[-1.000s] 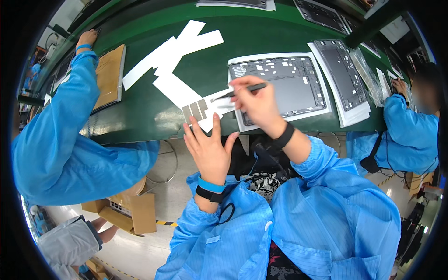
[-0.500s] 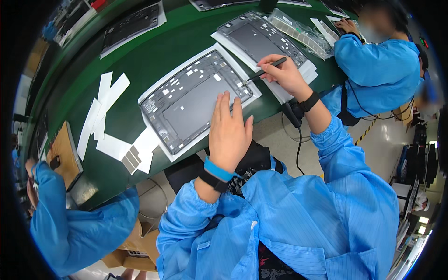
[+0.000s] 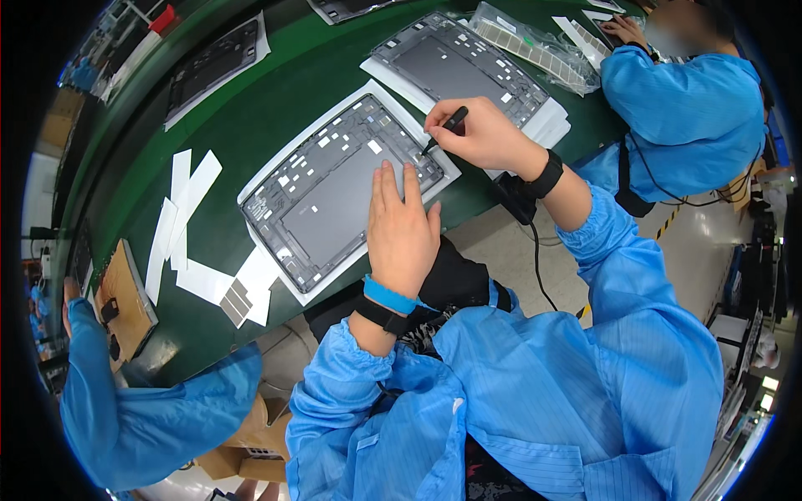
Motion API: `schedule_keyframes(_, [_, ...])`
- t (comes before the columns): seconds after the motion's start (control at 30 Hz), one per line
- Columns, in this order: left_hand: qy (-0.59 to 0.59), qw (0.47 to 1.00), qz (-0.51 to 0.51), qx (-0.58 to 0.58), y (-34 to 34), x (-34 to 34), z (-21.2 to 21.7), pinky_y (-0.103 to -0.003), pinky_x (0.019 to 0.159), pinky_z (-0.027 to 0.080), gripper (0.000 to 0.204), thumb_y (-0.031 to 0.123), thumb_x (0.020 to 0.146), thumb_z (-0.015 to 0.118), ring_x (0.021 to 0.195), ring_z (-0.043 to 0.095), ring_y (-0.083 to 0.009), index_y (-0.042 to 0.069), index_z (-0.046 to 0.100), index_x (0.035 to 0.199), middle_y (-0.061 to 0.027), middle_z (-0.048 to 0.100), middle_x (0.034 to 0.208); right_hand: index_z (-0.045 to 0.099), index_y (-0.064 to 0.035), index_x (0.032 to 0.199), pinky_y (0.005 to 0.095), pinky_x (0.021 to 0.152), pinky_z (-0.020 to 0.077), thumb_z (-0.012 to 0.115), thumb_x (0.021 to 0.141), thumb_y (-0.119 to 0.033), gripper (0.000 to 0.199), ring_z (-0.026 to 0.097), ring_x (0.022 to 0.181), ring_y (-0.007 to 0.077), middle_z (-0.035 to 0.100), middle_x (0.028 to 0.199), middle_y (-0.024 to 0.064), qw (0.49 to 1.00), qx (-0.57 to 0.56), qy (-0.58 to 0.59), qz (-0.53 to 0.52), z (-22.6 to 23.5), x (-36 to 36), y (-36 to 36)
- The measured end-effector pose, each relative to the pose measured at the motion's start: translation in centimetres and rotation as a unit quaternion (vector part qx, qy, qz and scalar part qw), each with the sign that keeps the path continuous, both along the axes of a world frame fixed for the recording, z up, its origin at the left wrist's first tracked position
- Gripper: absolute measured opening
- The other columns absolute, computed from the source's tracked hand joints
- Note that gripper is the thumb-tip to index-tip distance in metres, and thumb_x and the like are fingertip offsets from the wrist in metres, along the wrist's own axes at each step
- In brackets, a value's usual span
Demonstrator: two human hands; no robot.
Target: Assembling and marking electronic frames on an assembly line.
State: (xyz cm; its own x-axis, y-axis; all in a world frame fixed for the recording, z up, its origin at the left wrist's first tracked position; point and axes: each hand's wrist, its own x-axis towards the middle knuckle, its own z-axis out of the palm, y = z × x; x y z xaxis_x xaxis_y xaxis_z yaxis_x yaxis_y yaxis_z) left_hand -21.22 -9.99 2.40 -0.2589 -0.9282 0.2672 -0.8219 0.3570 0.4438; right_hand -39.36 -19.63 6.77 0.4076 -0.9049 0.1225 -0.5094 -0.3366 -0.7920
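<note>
A dark grey tablet housing (image 3: pixel 334 200) with many small white pads lies on white sheets in front of me. My left hand (image 3: pixel 403 234) rests on its near edge, palm down, fingers stretched out, holding nothing. My right hand (image 3: pixel 484 138) pinches black tweezers (image 3: pixel 456 118) above the housing's right end. Their tip points down at the corner area there; whether a small piece sits in it is too small to tell.
Another housing (image 3: pixel 451 71) lies on a white stack behind right, beside clear bags with pad strips (image 3: pixel 535 54). White paper strips (image 3: pixel 190 196) and a sheet of grey pads (image 3: pixel 236 302) lie left on the green table (image 3: pixel 251 138). Co-workers in blue sit on both sides.
My right hand has turned the tweezers steeper, with their tip still near the housing's right end. My left hand stays flat on the housing; the whole view has shifted slightly.
</note>
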Motion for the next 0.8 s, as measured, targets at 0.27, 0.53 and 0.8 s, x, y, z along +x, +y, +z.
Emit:
schedule_keyframes(0.27, [-0.055,0.998,0.028,-0.023,-0.4,-1.5,0.3,-0.046,0.1,0.046,0.059,0.025,0.085,0.07,0.125,0.048,-0.0443,0.003,0.05,0.136,-0.0291,0.047,0.134,0.066,0.0043,0.089,0.0301,0.06,0.0504,0.062,0.083,-0.012,0.018,0.064,0.061,0.02,0.068,0.075,0.0127,0.998,-0.053,0.041,-0.01,0.6,0.8,0.3])
schedule_keyframes(0.53, [-0.162,0.983,0.066,-0.052,-0.9,-2.2,-0.1,-0.044,0.09,0.048,0.061,0.04,0.083,0.069,0.119,0.052,-0.0374,0.008,0.056,0.133,-0.0243,0.05,0.134,0.067,0.004,0.088,0.0282,0.059,0.0496,0.061,0.086,-0.012,0.017,0.065,0.063,0.0183,0.068,0.075,0.0131,0.997,-0.029,0.055,-0.041,1.0,1.4,0.8])
schedule_keyframes(0.8, [0.018,0.96,0.261,-0.1,2.1,8.0,3.4,-0.049,0.095,0.043,0.039,0.021,0.092,0.061,0.109,0.052,-0.0443,-0.005,0.057,0.12,-0.0261,0.055,0.118,0.061,0.0002,0.078,0.0345,0.064,0.0458,0.055,0.099,-0.027,0.035,0.059,0.069,0.015,0.061,0.069,0.007,0.95,-0.04,-0.226,-0.211,-0.3,-1.4,3.5])
